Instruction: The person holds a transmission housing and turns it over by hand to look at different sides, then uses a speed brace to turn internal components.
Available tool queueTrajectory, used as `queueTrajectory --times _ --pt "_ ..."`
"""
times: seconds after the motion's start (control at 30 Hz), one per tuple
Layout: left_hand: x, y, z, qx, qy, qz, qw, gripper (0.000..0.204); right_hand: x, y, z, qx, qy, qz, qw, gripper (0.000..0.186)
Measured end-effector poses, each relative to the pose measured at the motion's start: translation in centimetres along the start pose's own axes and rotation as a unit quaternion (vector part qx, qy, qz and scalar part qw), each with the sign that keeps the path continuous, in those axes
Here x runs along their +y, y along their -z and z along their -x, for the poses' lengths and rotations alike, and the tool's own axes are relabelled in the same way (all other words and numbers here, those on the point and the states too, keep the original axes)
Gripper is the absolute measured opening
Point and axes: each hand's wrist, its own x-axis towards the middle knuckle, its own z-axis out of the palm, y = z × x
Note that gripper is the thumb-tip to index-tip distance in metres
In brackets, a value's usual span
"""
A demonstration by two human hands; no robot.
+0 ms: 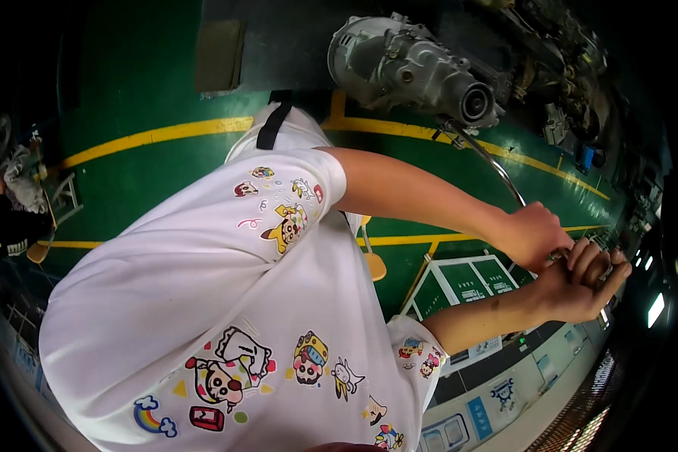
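Observation:
My left arm reaches across from the left, and my left hand (536, 235) is closed in a fist around a long chrome bar (499, 166). Just beyond it, my right hand (584, 282) has its fingers curled by the same bar, close against the left fist. A short silver end seems to show below the right hand. At its other end the bar meets a jointed metal fitting (452, 137), under the round flange of a grey metal gearbox (410, 68). How the fitting joins the gearbox is too dark to tell.
Dark metal machine parts (561, 68) lie right of the gearbox. A brown panel (219, 54) is at upper left. Below my forearms stand a green-and-white cabinet (450, 277) and a stool with a yellow seat (374, 266). A person (24, 184) sits far left. Yellow lines (154, 135) cross the green floor.

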Motion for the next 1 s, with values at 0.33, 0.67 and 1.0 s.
queueTrajectory --times 0.33,0.67,1.0 --pt "1.8 2.3 4.8 -0.197 0.087 0.034 0.976 0.023 1.0 3.0 -0.6 0.066 -0.004 0.067 0.996 0.023" --pt "3.9 11.7 8.8 -0.073 -0.022 -0.022 0.997 0.019 -2.5 -2.6 5.1 -0.125 0.054 0.017 0.991 0.04" --pt "1.4 11.9 1.0 0.198 -0.144 -0.206 0.947 0.014 -2.7 -1.6 4.8 -0.102 0.002 -0.107 0.989 0.047"
